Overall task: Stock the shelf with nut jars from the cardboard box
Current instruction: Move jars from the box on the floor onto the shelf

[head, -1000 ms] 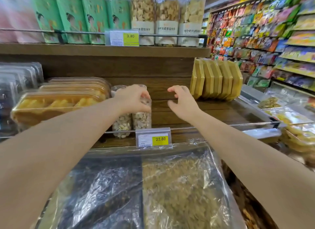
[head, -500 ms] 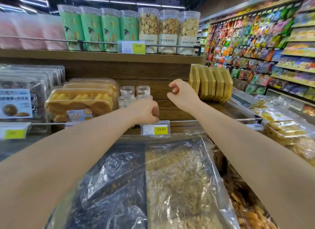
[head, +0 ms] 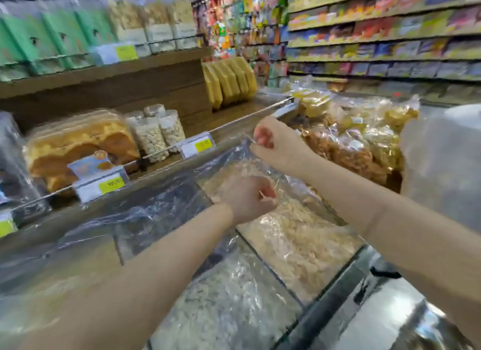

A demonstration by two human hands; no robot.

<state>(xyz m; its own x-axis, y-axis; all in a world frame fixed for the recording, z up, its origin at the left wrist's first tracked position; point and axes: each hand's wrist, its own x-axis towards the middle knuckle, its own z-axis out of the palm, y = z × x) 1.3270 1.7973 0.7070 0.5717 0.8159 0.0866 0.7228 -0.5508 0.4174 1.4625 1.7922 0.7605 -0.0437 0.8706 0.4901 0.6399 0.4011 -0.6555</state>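
Observation:
Several clear nut jars (head: pixel 158 133) stand in a tight group on the wooden shelf (head: pixel 234 110), behind its wire rail. My left hand (head: pixel 247 198) hovers over the bulk bins in front of the shelf, fingers curled into a fist, holding nothing. Higher and to the right, my right hand (head: pixel 273 144) is near the rail, also curled and empty. Both hands are clear of the jars. No cardboard box is in view. The frame is blurred by motion.
A clear box of pastries (head: pixel 80 144) sits left of the jars and yellow packs (head: pixel 229 81) stand to their right. A price tag (head: pixel 199 146) hangs on the rail. Film-covered bulk bins (head: pixel 286 240) lie below my arms, bagged snacks (head: pixel 351 141) at right.
My left hand has let go of the jars and both hands have drawn back from the shelf toward me. The view has swung to the right.

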